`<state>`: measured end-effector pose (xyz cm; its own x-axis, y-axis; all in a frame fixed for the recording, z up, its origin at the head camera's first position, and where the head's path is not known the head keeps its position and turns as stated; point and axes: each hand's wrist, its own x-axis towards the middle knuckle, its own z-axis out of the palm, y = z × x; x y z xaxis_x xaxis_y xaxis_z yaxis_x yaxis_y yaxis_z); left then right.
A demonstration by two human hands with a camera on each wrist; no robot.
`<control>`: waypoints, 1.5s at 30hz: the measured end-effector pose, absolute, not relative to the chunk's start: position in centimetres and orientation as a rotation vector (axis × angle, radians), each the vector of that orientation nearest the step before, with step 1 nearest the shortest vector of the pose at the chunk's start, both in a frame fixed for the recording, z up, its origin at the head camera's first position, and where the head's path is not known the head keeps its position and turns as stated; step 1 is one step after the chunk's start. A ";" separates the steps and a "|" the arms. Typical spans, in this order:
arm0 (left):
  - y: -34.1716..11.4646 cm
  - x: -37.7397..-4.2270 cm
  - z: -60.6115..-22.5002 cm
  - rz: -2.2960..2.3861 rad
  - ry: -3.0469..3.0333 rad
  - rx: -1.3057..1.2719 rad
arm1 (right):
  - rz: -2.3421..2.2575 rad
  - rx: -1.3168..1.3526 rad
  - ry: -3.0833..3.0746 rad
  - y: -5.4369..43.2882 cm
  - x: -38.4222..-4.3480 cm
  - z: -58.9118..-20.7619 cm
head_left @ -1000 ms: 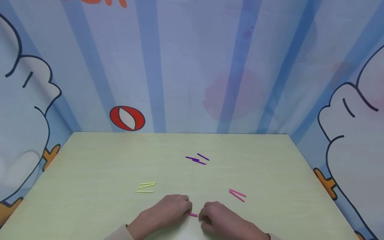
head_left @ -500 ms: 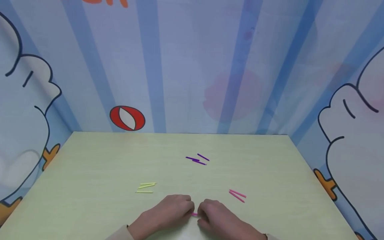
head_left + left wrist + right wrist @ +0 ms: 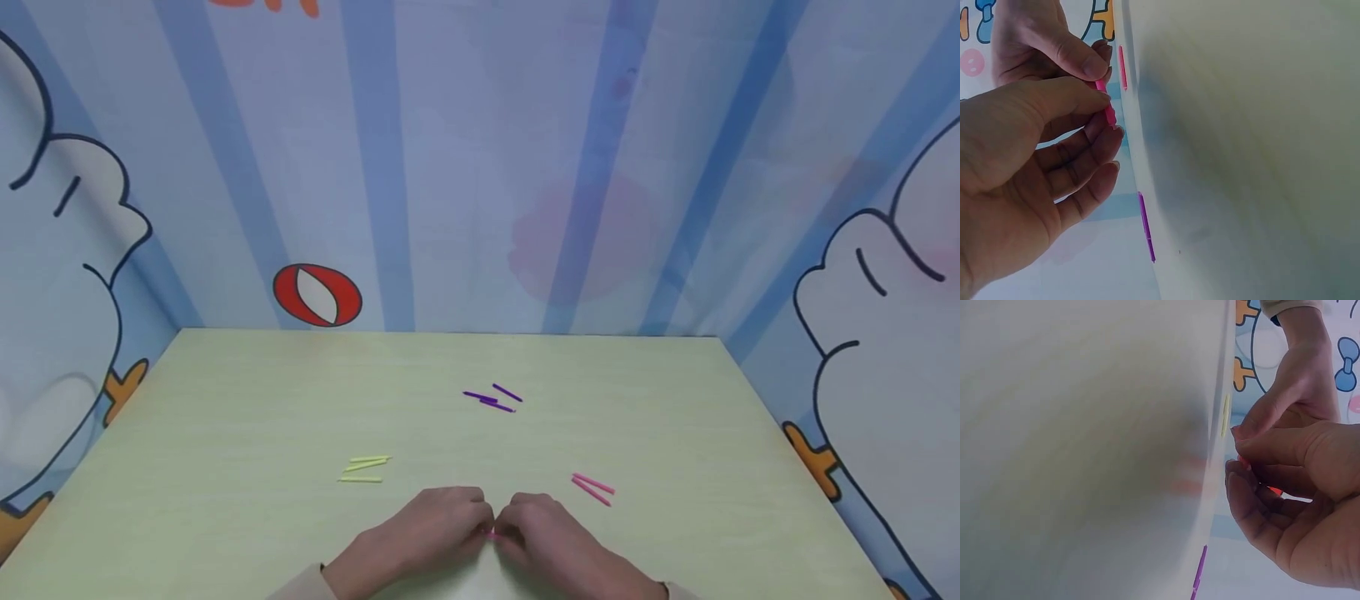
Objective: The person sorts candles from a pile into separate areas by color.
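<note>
In the head view my left hand (image 3: pixel 444 523) and right hand (image 3: pixel 553 543) meet close together low over the front of the table. Between their fingertips is a short, thin pink stick (image 3: pixel 1110 115), mostly covered by the fingers. The left wrist view shows my left thumb and fingers pinching one end, while the right hand's thumb and fingers pinch the other. Seen from the right wrist, the same stick is almost wholly hidden. To the right of the hands, two more pink sticks (image 3: pixel 594 483) lie on the table in a narrow V.
Several slim sticks lie in colour groups on the pale table (image 3: pixel 262 400): yellow ones (image 3: pixel 361 479) left of the hands, purple ones (image 3: pixel 480 397) farther back near the middle. A printed blue striped backdrop (image 3: pixel 472 167) rises at the table's far edge.
The right hand has moved left onto the free end of the pink stick, and the left hand slightly right. The gap between the hands has narrowed, covering more of the stick.
</note>
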<state>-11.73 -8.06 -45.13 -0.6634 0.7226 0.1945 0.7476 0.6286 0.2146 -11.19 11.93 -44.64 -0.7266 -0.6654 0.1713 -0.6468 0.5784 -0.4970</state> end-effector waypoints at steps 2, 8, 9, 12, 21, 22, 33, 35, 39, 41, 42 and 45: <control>-8.1 -11.8 -45.1 -0.425 -2.747 -1.236 | -0.850 -1.130 2.766 12.1 -11.3 -44.5; -8.5 -12.0 -45.2 -0.445 -2.751 -1.187 | -0.877 -1.097 2.797 12.6 -11.6 -44.3; -8.5 -12.0 -45.2 -0.452 -2.746 -1.186 | -0.879 -1.102 2.802 12.7 -11.6 -44.2; -8.4 -12.0 -45.2 -0.477 -2.717 -1.189 | -0.885 -1.118 2.819 12.7 -11.6 -44.2; -7.6 -12.0 -45.3 -0.471 -2.712 -1.164 | -0.838 -1.132 2.858 12.8 -11.7 -44.1; -7.5 -12.0 -45.2 -0.466 -2.718 -1.162 | -0.832 -1.129 2.861 12.9 -11.7 -44.1; -6.5 -12.2 -44.8 -0.450 -2.718 -1.149 | -0.766 -1.068 2.924 13.6 -11.7 -44.0; -6.3 -12.3 -44.7 -0.433 -2.703 -1.152 | -0.772 -1.034 2.918 13.8 -11.7 -43.8; -5.8 -12.7 -44.4 -0.421 -2.687 -1.154 | -0.783 -1.001 2.906 14.2 -11.9 -43.6; -5.6 -12.8 -44.3 -0.412 -2.689 -1.152 | -0.775 -1.006 2.912 14.3 -12.0 -43.5; -5.4 -12.9 -44.3 -0.407 -2.691 -1.150 | -0.768 -1.006 2.917 14.4 -12.1 -43.5; -5.0 -13.3 -44.2 -0.379 -2.702 -1.147 | -0.739 -0.985 2.934 14.6 -12.2 -43.5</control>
<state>-13.27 -4.98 -44.22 -0.6855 0.6788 0.2633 0.7250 0.6695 0.1616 -12.23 14.56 -43.45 -0.8076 -0.5612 0.1812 -0.5801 0.7005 -0.4157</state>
